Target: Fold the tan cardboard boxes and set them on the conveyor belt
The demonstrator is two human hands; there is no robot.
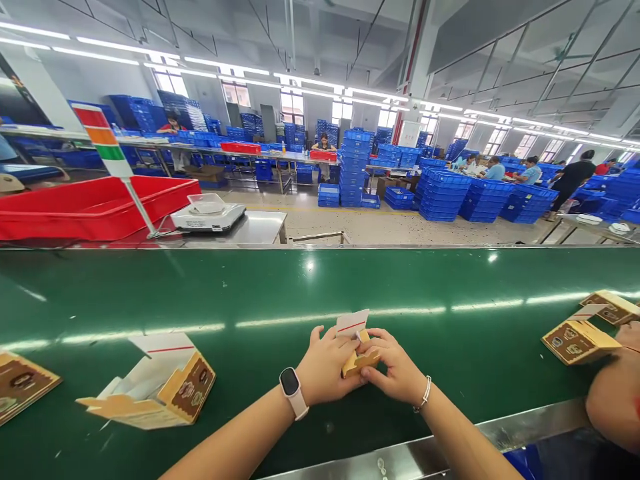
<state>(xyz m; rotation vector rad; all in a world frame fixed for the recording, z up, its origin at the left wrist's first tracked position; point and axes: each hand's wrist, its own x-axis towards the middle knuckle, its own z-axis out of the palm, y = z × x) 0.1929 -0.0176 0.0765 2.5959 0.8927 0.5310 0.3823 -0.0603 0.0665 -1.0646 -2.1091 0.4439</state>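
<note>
A small yellow-and-brown cardboard box (353, 365) sits between my two hands over the green belt (240, 373). Its white flap with a red line stands up at the far side. My left hand (327, 365), with a watch at the wrist, grips the box's left side, its fingertips at the opening. Around the right side curl the fingers and thumb of my right hand (397, 368), which has a bracelet at the wrist. My fingers cover much of the box, and its contents are mostly hidden. To the left, a larger-looking open box (193, 390) lies with its flap raised.
Another carton (25, 383) lies at the far left of the belt. On the right are two more boxes (580, 341), beside a co-worker's arm (617, 397). Beyond the belt stand a red bin (100, 213), a scale (210, 215), a signal pole and stacked blue crates (440, 193).
</note>
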